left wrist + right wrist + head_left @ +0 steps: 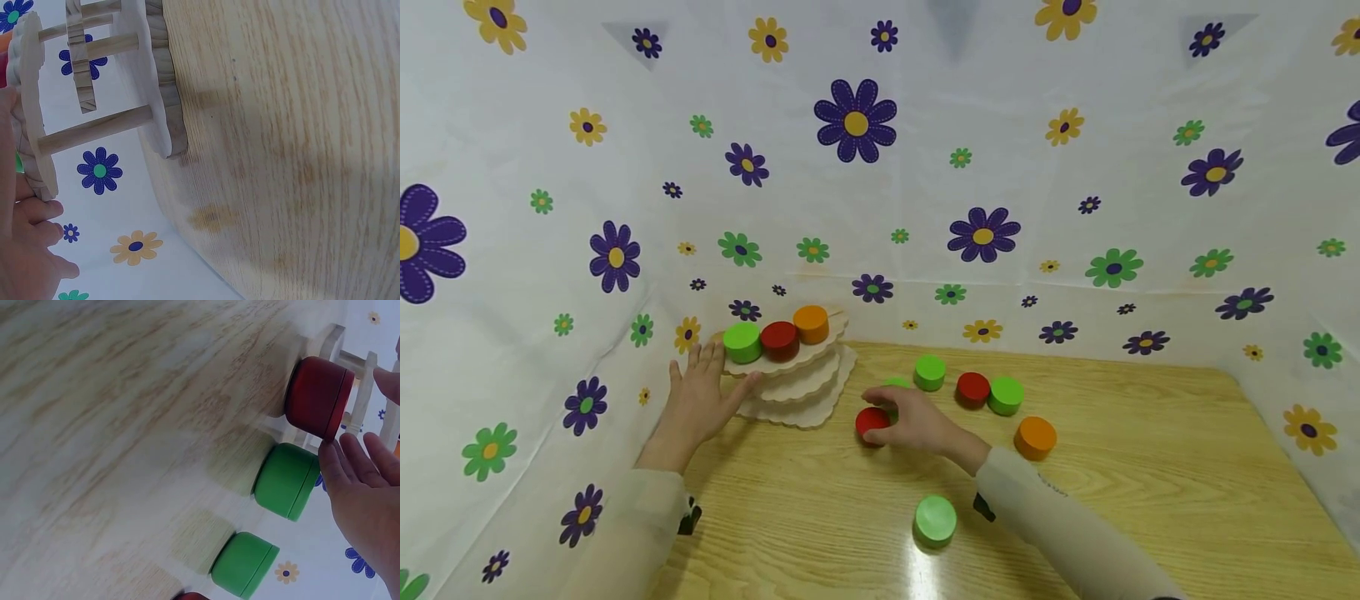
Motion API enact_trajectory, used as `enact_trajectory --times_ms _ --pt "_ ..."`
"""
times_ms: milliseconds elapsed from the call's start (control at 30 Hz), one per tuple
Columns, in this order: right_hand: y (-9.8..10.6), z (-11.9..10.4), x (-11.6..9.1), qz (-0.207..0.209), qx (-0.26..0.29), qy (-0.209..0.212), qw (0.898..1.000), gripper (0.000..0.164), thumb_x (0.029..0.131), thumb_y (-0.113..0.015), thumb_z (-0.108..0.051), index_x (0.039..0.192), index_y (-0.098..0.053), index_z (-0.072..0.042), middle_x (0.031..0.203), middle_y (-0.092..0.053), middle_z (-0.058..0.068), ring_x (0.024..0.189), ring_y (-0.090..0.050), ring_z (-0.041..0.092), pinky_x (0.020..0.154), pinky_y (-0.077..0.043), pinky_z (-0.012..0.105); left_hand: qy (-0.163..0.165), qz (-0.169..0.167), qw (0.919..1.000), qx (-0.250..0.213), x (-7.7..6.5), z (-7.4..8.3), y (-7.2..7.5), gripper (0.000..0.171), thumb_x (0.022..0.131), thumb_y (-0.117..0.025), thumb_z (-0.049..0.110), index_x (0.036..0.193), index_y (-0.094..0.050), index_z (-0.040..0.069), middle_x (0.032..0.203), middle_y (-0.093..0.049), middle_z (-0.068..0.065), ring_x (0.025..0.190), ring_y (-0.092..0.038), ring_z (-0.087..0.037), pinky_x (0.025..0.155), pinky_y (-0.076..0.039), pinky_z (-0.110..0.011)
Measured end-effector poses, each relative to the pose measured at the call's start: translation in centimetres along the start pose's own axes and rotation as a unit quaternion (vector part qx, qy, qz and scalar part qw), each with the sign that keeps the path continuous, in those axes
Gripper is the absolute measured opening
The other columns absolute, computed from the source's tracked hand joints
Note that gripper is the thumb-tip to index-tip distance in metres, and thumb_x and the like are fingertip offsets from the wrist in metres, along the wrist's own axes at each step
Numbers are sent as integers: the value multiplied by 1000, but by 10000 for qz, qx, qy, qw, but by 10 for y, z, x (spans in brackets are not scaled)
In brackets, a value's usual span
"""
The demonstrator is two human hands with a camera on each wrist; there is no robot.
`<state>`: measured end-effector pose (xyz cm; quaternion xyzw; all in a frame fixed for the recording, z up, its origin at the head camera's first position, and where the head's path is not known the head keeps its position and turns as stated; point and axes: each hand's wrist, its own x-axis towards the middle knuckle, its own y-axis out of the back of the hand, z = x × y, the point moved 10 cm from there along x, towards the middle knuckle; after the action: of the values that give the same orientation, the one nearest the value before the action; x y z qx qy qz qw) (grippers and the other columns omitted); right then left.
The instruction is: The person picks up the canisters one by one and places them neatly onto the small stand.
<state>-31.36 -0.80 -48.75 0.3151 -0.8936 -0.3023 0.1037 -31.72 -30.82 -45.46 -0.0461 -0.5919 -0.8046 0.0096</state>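
Observation:
A pale wooden three-tier stand (pixel 797 383) with scalloped edges stands at the back left. A green cylinder (pixel 742 343), a red cylinder (pixel 780 341) and an orange cylinder (pixel 812 324) sit on its top tier. My left hand (pixel 698 400) holds that tier's left edge, thumb at the front and fingers along the side. On the table, my right hand (pixel 917 421) reaches over another red cylinder (pixel 317 399). Its thumb stands apart from the cylinder in the right wrist view, while a fingertip is at the rim. Just behind, a green cylinder (pixel 286 481) is partly covered by this hand.
Farther back on the wooden table (pixel 1150 467) are a green cylinder (pixel 929 372), a red one (pixel 973 390) and a green one (pixel 1006 396) beside it. An orange cylinder (pixel 1035 438) lies to the right, a green one (pixel 935 522) in front. Flowered cloth (pixel 910 192) encloses the table.

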Motion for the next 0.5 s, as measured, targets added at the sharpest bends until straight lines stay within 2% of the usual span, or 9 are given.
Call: enact_trajectory --times_ms 367,500 --pt "-5 -1 -2 -192 -355 157 9991 61 89 -85 -22 143 -63 -2 142 -68 10 133 -63 26 115 -50 45 -12 37 10000 -41 -1 -1 0 107 103 -39 74 163 -17 -12 171 -13 -34 159 -6 -58 121 2 -81" --pt "-8 3 -4 -219 -329 83 9992 63 88 -86 -21 144 -62 -3 143 -67 10 133 -62 25 116 -49 45 -17 36 10000 -26 0 0 0 107 102 -39 75 163 -18 -11 171 -13 -34 159 -6 -57 122 0 -81"
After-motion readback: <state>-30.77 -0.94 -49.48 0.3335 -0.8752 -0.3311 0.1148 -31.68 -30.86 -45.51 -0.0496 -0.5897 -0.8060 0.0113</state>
